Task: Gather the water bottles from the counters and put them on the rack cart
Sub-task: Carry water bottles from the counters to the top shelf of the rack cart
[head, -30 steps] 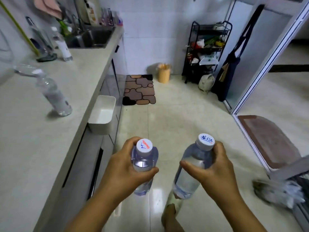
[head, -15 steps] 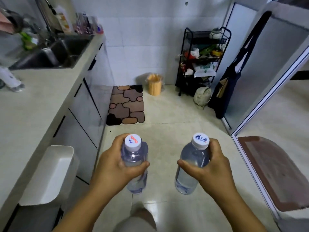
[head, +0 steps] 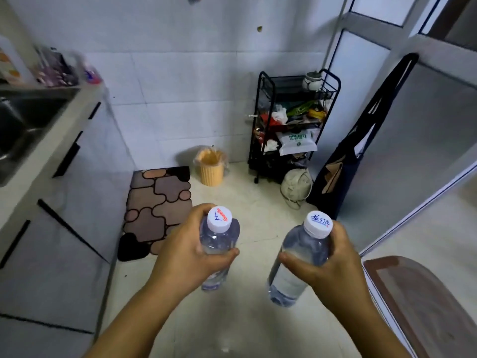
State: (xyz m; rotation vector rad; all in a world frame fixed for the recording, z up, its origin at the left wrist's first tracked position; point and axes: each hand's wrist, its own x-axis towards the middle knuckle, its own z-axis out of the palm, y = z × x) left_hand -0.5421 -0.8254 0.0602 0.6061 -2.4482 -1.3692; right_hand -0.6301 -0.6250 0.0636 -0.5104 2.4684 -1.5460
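Over glossy tile, clear ribbed bottles in curled fingers.

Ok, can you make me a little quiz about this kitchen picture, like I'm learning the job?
1. True or false: each of the hands holds one water bottle.
2. Which thing stands on the floor between the patterned mat and the black rack cart? A) a broom B) an orange bin C) a chair
3. What colour are both bottle caps?

Key
1. True: the left hand grips the left water bottle, and the right hand grips the right water bottle.
2. B: the orange bin stands between the patterned mat and the rack cart.
3. White.
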